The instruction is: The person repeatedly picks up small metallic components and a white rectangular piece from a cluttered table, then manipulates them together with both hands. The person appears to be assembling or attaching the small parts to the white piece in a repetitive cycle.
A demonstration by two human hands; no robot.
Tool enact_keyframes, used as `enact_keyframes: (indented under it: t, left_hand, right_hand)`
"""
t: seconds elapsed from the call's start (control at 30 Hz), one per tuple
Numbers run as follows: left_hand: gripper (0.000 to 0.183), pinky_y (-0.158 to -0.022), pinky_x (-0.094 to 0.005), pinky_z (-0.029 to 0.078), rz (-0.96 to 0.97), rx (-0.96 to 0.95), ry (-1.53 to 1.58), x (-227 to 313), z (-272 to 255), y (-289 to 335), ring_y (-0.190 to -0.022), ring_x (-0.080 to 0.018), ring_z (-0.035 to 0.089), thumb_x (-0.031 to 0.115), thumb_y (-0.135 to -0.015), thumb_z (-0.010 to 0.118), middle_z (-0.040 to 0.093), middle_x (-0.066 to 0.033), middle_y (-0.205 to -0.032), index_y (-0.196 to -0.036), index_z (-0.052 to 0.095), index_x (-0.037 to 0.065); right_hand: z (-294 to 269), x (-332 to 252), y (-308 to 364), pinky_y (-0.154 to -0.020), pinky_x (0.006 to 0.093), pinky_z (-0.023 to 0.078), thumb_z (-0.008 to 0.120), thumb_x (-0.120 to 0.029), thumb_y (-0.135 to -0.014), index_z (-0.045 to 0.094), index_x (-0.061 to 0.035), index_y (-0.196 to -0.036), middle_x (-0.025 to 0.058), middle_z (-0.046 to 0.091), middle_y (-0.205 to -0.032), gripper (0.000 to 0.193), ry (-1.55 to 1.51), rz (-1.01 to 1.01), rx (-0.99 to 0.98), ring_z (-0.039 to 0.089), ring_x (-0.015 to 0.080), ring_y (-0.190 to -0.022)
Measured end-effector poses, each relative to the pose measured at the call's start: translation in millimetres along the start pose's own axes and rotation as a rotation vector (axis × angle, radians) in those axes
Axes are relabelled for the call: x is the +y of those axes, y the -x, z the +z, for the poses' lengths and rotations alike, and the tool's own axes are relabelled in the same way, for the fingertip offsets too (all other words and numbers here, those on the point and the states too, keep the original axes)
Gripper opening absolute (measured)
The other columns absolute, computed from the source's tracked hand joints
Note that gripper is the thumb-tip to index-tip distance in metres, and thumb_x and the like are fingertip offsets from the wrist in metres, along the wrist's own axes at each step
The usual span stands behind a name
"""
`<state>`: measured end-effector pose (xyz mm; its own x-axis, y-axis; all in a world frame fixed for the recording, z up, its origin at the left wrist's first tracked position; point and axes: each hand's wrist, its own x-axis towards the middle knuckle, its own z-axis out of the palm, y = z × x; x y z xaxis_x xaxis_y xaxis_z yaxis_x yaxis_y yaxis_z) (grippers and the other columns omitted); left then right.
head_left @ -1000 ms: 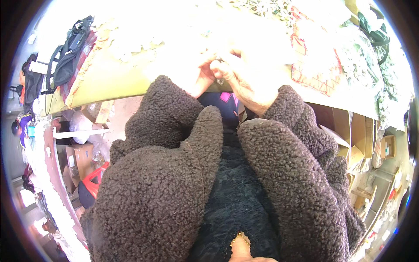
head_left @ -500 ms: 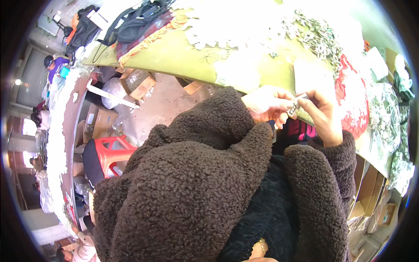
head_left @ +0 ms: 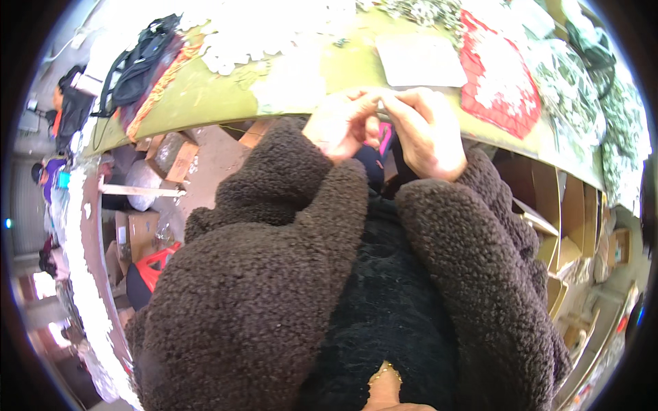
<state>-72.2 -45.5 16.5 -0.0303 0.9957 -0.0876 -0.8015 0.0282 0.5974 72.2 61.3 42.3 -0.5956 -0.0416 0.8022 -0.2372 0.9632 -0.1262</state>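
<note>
My left hand [head_left: 343, 125] and my right hand [head_left: 429, 134] meet at the fingertips, just over the near edge of the green-covered table [head_left: 301, 103]. Both are closed, thumbs and forefingers pinched together. Whatever sits between the fingertips is tiny and mostly hidden, washed out by the bright light. A white sheet or pad [head_left: 419, 61] lies on the table just beyond my right hand. To its right, a red cloth or bag [head_left: 488, 82] carries a heap of small white pieces [head_left: 504, 92].
Many white pieces [head_left: 240, 41] spread over the table's far left, beside a black backpack [head_left: 140, 65]. Clear plastic bags [head_left: 565, 82] of pale green pieces stand at right. Below are cardboard boxes [head_left: 140, 233], a red stool [head_left: 154, 266] and cardboard compartments [head_left: 548, 198].
The view has swung to the right, so the table and stool appear further left. My hands stay together; the small greyish-white piece seen between them earlier is now mostly hidden.
</note>
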Motion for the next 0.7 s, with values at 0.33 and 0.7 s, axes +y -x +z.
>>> enact_keyframes:
  t: [0.33, 0.7]
  left_hand:
    - [0.031, -0.038, -0.0229, 0.043, 0.063, 0.258, -0.634, -3, 30, 7, -0.04, -0.0128, 0.051, 0.01, -0.092, 0.052, 0.062, -0.0103, -0.074, -0.117, 0.05, -0.007]
    - [0.032, -0.048, -0.0277, 0.053, -0.066, 0.105, -0.305, -11, 10, -5, -0.062, -0.019, 0.062, 0.01, -0.094, 0.049, 0.062, -0.0145, -0.084, -0.121, 0.048, -0.007]
  right_hand:
    - [-4, -6, 6, -0.05, 0.0306, 0.049, 0.058, -0.009, -0.086, 0.062, -0.0005, -0.098, 0.0151, 0.063, -0.072, 0.016, -0.44, 0.556, 0.001, 0.06, 0.0258, -0.056]
    - [-13, 0, 37, -0.063, 0.0376, 0.052, 0.063, -0.001, -0.073, 0.059, 0.0023, -0.105, 0.015, 0.063, -0.09, 0.032, -0.11, 0.235, -0.005, 0.062, 0.0299, -0.076]
